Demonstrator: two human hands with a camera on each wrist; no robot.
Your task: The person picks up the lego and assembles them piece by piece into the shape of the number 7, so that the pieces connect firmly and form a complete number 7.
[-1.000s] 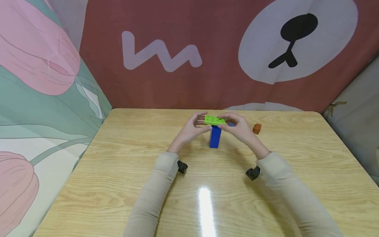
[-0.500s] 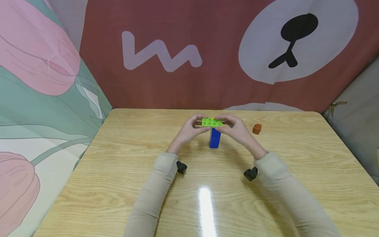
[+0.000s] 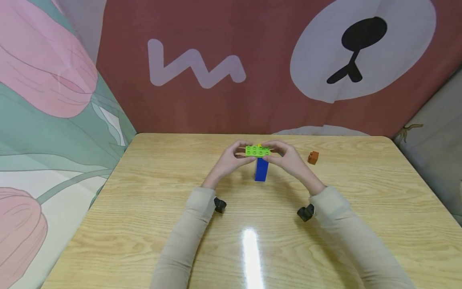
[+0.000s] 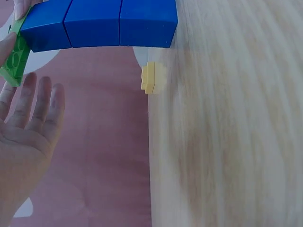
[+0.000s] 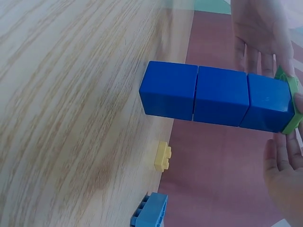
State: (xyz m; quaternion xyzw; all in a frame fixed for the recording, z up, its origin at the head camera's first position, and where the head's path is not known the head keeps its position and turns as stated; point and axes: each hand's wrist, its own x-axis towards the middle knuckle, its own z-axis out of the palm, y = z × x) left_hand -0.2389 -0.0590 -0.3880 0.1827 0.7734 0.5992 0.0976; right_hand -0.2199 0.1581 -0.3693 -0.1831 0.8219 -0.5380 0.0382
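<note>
A bright green building brick (image 3: pixel 258 151) with studs on top lies flat across the top of an upright stack of three blue blocks (image 3: pixel 261 170). My left hand (image 3: pixel 231 157) holds the brick's left end between thumb and fingers; its other fingers stretch past it in the left wrist view. On the opposite end, my right hand (image 3: pixel 288 158) pinches the same brick, thumb at the near side. From the right wrist, the green brick (image 5: pixel 293 106) appears against the top blue block (image 5: pixel 270 103), though whether it is pressed down fully I cannot tell.
Behind the stack a small yellow brick (image 5: pixel 162 156) stands on the wooden table (image 3: pixel 151 176), with a light blue brick (image 5: pixel 151 209) near it. An orange-brown brick (image 3: pixel 313 157) lies right of my right hand. A printed cloth (image 3: pixel 267 92) hangs along the table's back edge.
Both hands have brought the green brick slightly left and nearer to me, and levelled it over the blue stack. The yellow brick now shows behind it. The stack stands where it was.
</note>
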